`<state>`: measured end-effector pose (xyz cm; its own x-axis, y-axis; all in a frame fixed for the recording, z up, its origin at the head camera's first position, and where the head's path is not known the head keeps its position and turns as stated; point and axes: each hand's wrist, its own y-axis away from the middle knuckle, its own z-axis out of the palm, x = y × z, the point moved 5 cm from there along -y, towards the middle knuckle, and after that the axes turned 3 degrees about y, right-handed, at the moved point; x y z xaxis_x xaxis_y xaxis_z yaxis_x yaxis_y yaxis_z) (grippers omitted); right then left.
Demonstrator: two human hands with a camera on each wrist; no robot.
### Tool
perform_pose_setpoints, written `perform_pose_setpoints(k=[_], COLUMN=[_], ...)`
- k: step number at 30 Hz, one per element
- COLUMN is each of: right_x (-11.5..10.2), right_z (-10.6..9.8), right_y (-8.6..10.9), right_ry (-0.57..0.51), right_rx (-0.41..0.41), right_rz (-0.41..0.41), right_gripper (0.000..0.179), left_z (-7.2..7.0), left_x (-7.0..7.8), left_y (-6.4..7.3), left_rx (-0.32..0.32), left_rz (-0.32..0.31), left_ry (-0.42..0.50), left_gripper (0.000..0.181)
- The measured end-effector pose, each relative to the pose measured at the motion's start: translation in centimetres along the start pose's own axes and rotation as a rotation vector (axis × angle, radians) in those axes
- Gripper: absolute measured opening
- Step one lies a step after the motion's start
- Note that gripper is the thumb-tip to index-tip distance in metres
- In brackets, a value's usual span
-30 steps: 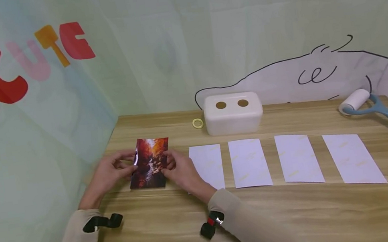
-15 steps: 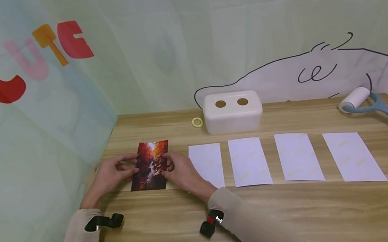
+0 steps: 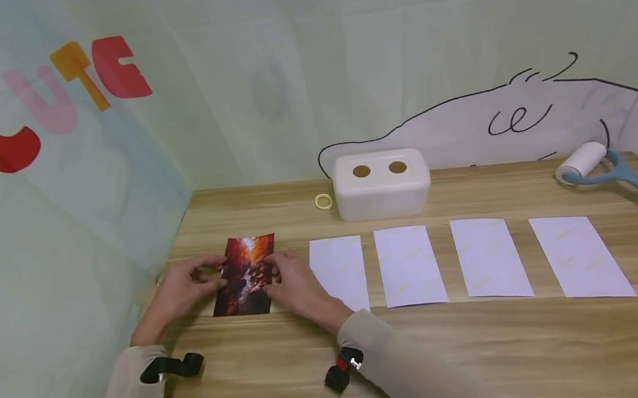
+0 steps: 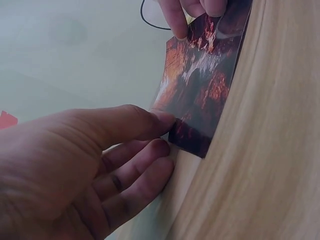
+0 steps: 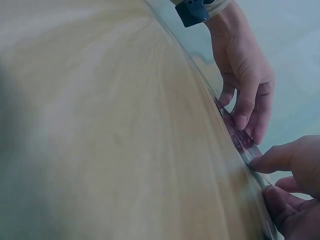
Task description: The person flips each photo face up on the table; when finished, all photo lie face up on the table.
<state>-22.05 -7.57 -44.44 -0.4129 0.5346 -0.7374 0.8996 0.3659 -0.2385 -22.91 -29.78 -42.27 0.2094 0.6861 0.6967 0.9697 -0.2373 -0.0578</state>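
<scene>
Glossy rectangular print (image 3: 246, 277), wood-grain worktop (image 3: 523, 356).
Left fingers (image 4: 145, 182) and right fingers (image 3: 280, 262) pinch opposite edges; white sheets (image 3: 411, 266) right of print.

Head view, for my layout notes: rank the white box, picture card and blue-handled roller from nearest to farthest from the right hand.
1. Picture card: touching the right hand, on its left.
2. White box: beyond the hand, to its right.
3. Blue-handled roller: far to the right, also beyond.
</scene>
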Motion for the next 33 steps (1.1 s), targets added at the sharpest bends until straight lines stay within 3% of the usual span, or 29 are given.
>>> perform_pose_setpoints(k=[21, 27, 33], right_x=[0.0, -0.1, 0.1], right_z=[0.1, -0.3, -1.0], right_y=[0.0, 0.1, 0.3], right_ry=[0.06, 0.009, -0.106], right_rx=[-0.013, 0.0, 0.001], right_rz=[0.047, 0.048, 0.074], right_gripper=[0.041, 0.04, 0.038], left_z=[0.1, -0.1, -0.5], left_x=[-0.3, -0.2, 0.6], left_y=[-0.1, 0.0, 0.0], left_rx=[0.004, 0.022, 0.081], left_rz=[-0.008, -0.011, -0.024], left_ry=[-0.038, -0.048, -0.068], left_gripper=[0.039, 0.037, 0.034])
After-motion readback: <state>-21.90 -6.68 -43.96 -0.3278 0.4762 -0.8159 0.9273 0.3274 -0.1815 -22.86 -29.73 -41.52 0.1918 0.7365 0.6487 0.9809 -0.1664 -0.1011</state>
